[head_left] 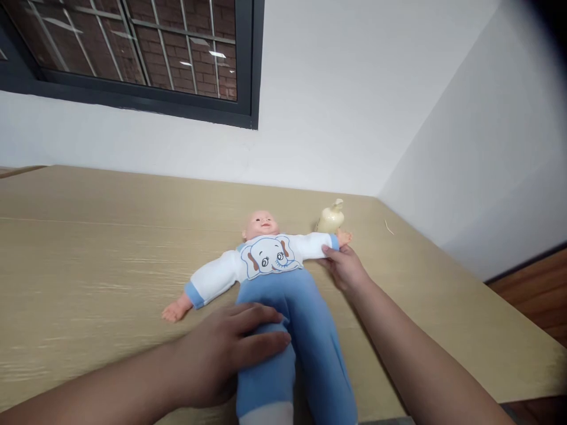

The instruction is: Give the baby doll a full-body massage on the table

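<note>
Baby doll [274, 277], centre frame, supine on the wooden surface [88, 248], fully dressed in elephant top and blue trousers. Left hand [221, 354] flat, fingers spread on its leg; right hand [343, 265] pinching the sleeve cuff. Cream pump bottle [331, 217] just beyond, untouched.

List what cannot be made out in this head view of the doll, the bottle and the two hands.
- Doll: its feet are cut off by the bottom edge.
- Doll's leg: part is covered by the left hand.
- Right hand: its fingertips curl around the doll's sleeve cuff, so the grip is half hidden.
- Bottle: too small to read any label; its base is hidden behind the doll's arm.
- Table: its near edge is out of frame.
</note>
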`<state>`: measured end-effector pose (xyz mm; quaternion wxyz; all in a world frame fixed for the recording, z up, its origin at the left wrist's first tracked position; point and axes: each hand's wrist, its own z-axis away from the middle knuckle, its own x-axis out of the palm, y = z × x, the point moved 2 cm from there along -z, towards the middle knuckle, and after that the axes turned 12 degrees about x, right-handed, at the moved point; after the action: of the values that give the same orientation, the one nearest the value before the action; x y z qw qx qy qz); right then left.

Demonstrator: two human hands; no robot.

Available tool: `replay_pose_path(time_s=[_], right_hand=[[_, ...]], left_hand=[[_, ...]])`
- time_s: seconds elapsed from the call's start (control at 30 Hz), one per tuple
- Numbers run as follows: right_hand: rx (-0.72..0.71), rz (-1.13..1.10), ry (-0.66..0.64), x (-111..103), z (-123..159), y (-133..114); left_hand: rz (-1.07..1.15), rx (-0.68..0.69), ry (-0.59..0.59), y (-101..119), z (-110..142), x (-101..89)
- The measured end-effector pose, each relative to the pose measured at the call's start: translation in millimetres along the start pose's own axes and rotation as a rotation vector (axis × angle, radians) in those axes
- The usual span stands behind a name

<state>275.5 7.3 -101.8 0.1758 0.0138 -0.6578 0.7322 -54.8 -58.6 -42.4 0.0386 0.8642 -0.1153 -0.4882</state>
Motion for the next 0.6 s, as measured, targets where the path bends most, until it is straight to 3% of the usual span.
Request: replay_pose_path(time_s=[0.23, 0.33, 0.5, 0.6], right_hand=[[0.316, -0.150, -0.026, -9, -5, 3], [0.378, -0.159, -0.081, -12, -5, 2], [0.385, -0.104, -0.099, -13, -4, 4], [0.237, -0.057, -0.063, -5, -2, 3]], left_hand=[[-0.179, 0.106, -0.049, 11, -8, 14.3], [-0.283, 0.143, 0.014, 15, -11, 21.6], [-0.324, 0.177, 0.080, 17, -14, 18.1], [-0.302, 0.170, 0.092, 14, -11, 11.8]])
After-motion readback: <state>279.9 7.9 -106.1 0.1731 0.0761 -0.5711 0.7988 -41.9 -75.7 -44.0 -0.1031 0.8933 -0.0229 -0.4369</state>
